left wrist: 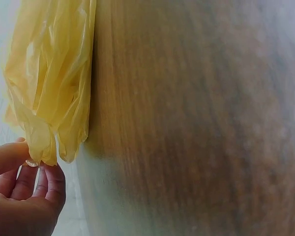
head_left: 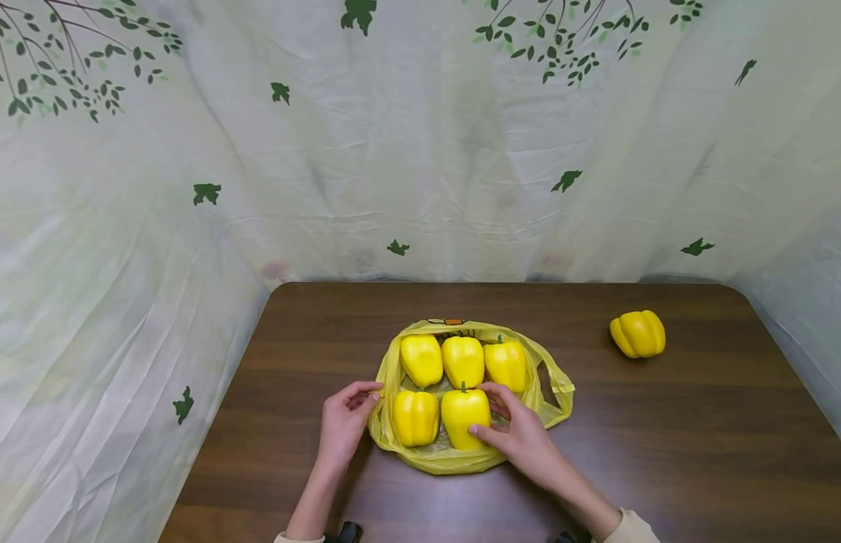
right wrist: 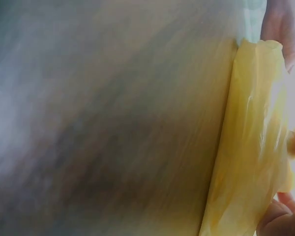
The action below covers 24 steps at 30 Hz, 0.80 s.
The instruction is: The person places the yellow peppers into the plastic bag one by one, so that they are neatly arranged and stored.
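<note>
Both hands work at the yellow plastic bag (head_left: 552,392) lying open on the brown table (head_left: 271,422). With my left hand (head_left: 343,424) I pinch the bag's left edge; my right hand (head_left: 518,434) curls around the near right bell pepper (head_left: 465,415) inside. Four more yellow peppers (head_left: 463,360) fill the bag. One loose pepper (head_left: 638,333) lies well right of the bag.
</note>
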Tool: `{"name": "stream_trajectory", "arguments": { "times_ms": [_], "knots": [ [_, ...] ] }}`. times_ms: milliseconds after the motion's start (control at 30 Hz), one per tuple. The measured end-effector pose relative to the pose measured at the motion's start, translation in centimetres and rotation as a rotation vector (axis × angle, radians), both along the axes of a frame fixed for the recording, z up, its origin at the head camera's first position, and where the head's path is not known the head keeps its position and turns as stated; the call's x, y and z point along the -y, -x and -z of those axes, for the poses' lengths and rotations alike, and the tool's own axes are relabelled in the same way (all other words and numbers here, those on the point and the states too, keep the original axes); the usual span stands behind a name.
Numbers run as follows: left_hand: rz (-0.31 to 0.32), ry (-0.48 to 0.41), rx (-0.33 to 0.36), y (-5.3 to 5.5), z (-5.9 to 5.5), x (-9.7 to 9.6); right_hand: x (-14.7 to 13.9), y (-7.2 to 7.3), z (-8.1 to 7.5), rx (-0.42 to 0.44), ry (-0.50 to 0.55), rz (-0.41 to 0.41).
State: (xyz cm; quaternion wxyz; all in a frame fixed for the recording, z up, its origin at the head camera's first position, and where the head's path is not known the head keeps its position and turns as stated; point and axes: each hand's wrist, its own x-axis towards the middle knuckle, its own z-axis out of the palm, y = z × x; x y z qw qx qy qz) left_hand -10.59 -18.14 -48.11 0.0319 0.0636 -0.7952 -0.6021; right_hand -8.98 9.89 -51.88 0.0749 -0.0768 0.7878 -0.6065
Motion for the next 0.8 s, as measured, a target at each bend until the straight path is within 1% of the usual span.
{"name": "stream_trajectory", "arguments": {
  "times_ms": [100, 167, 233, 400, 467, 633, 800],
  "knots": [
    [-0.002, 0.003, 0.008, 0.0, 0.0, 0.0, 0.2, 0.0, -0.1, 0.0, -0.026, 0.009],
    [0.0, 0.004, 0.005, 0.1, 0.2, 0.1, 0.3, 0.1, -0.2, 0.002, -0.044, 0.014],
    [-0.003, -0.002, 0.009, 0.3, 0.9, 0.3, 0.4, 0.1, -0.1, 0.005, -0.065, 0.02],
    [-0.018, -0.011, 0.015, 1.1, 3.2, 0.9, 0.6, 0.4, -0.2, 0.001, -0.132, 0.036],
    [-0.019, -0.009, 0.004, 1.2, 3.7, 1.1, 0.7, 0.5, -0.3, -0.002, -0.16, 0.035],
    [-0.016, -0.01, -0.027, 1.3, 4.0, 1.1, 0.8, 0.7, -0.6, 0.015, -0.187, 0.023],
    [-0.017, -0.015, -0.034, 1.3, 4.0, 1.0, 0.9, 1.1, -0.7, 0.051, -0.18, 0.023]
  ]
}}
